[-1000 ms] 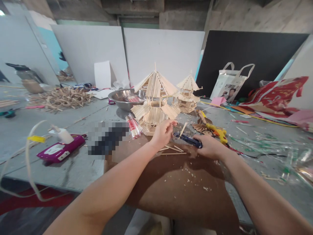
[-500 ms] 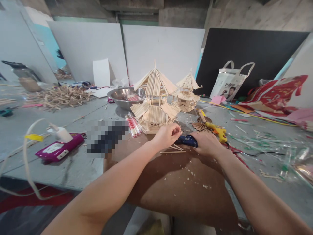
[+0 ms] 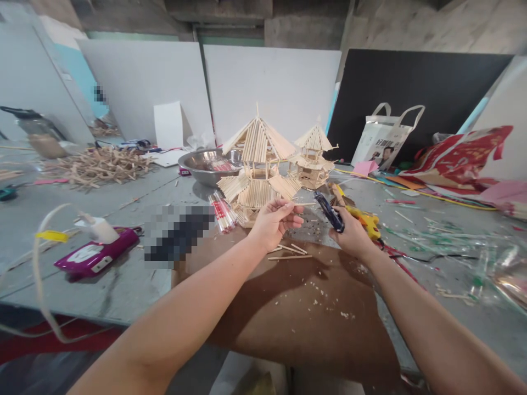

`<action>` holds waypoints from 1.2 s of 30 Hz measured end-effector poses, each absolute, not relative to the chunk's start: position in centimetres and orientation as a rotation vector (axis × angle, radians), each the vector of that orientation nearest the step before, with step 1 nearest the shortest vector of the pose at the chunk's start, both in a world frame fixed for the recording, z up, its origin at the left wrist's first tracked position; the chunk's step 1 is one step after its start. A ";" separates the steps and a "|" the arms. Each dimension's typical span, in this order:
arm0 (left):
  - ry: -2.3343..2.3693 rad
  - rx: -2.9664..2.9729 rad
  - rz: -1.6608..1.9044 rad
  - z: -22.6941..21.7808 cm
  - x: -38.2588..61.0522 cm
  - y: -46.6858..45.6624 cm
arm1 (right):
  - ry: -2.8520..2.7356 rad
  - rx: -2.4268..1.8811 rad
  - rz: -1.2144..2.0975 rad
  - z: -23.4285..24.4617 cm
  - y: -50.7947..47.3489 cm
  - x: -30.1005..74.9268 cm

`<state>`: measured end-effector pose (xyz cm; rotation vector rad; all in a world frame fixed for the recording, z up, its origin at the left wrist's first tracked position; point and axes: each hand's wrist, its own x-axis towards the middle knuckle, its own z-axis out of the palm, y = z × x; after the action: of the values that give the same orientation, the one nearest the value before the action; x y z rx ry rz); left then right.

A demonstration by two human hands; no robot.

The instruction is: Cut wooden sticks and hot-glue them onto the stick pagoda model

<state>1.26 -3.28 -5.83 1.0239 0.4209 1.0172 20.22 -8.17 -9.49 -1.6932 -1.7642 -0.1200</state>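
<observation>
My left hand [image 3: 274, 224] pinches a thin wooden stick [image 3: 305, 204] that points right. In my right hand [image 3: 353, 235] is a dark blue hand tool [image 3: 328, 210], raised and tilted, its tip close to the stick's free end; its exact kind is hard to make out. Right behind my left hand stands a tiered pavilion model [image 3: 258, 144] built of wooden sticks. Several loose sticks [image 3: 290, 257] lie under my hands on a brown board [image 3: 263, 312]. A yellow glue gun [image 3: 364, 219] rests beside my right hand.
A smaller stick pavilion [image 3: 313, 159] and a metal bowl [image 3: 197, 169] stand behind. Red-and-white packs of sticks [image 3: 222, 213] lie left of the model. At left are a purple power strip [image 3: 99, 255] with a cable and a stick pile [image 3: 107, 164]. Plastic wrappers [image 3: 477, 252] litter the right.
The blue tool has been lifted off the board and turned in my right hand, nearer upright. My left hand has shifted slightly left, and the stick in it now shows.
</observation>
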 end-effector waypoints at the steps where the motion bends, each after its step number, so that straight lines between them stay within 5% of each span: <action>1: 0.407 0.985 1.007 -5.9 1.4 -3.4 | -1.764 -1.659 -0.103 -9.4 -8.3 19.9; 21: 0.619 1.353 0.624 -7.0 1.6 -3.9 | -1.718 -1.632 0.199 -8.6 -8.8 18.3; 36: 0.643 1.135 1.362 -2.4 0.1 -1.3 | -1.612 -1.611 0.263 -9.8 -8.3 18.8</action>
<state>0.11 -1.33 -2.36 1.1354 0.6433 1.3617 18.82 -8.35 -9.75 -1.6106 -1.6117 0.2632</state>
